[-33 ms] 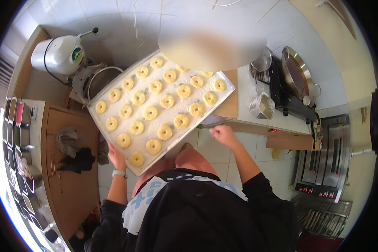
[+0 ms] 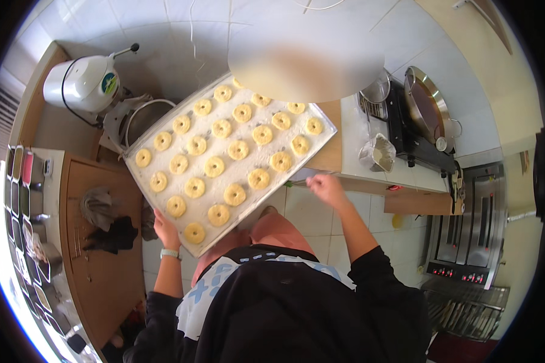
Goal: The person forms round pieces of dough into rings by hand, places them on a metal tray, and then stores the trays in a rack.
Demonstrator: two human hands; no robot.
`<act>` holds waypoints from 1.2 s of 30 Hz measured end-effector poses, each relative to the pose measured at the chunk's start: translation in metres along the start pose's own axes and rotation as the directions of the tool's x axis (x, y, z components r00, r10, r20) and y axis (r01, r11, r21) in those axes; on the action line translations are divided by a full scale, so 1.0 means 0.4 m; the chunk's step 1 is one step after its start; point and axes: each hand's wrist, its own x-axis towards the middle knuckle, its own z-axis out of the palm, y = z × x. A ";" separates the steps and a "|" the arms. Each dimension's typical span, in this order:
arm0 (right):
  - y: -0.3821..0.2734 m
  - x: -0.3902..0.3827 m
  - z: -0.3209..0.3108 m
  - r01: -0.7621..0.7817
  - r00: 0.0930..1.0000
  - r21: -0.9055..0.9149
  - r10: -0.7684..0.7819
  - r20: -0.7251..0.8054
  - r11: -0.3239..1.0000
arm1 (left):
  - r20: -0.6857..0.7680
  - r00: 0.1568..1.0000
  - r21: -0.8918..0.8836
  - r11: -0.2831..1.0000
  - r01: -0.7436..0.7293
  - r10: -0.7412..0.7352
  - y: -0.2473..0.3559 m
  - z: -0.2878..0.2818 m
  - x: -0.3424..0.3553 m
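Observation:
A large rectangular metal tray (image 2: 184,166), dusted with white flour, lies slantwise in front of me. Rows of ring-shaped dough pieces (image 2: 214,166), pale yellow with small holes, cover it. My left hand (image 2: 165,231) grips the tray's left edge close to the nearest corner, its thumb side against the rim. Off the tray's right side, above the floor, hovers my right hand (image 2: 327,190). Its fingers are curled together; what they hold, if anything, is hidden. The tray's far part overlaps a wooden board or counter (image 2: 328,158), and a blurred round shape (image 2: 306,72) covers its far corner.
A white stand mixer (image 2: 82,81) with a metal bowl (image 2: 148,118) stands at far left. On the right counter are a crumpled bag-like container (image 2: 378,154), a black gas stove (image 2: 409,130) and a wide steel pan (image 2: 427,103). Ingredient tubs (image 2: 33,175) line the left; an oven (image 2: 466,224) stands right.
My right hand has moved slightly to the right, away from the tray. The left hand keeps its hold, and the tray with its dough rings looks nearly unchanged.

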 end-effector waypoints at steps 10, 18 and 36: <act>0.213 0.478 -0.126 0.147 0.887 -0.077 -0.166 -0.431 0.986 | 0.067 0.993 0.105 0.989 -0.100 0.093 0.025 0.022 0.059; 0.204 0.494 -0.060 0.175 0.746 -0.018 -0.144 -0.650 0.984 | -0.015 0.999 0.239 0.971 -0.027 0.032 -0.014 0.039 0.099; 0.206 0.456 -0.112 -0.036 0.812 -0.006 0.026 -0.583 0.999 | -0.074 0.997 0.348 0.937 0.016 0.010 0.151 0.137 0.248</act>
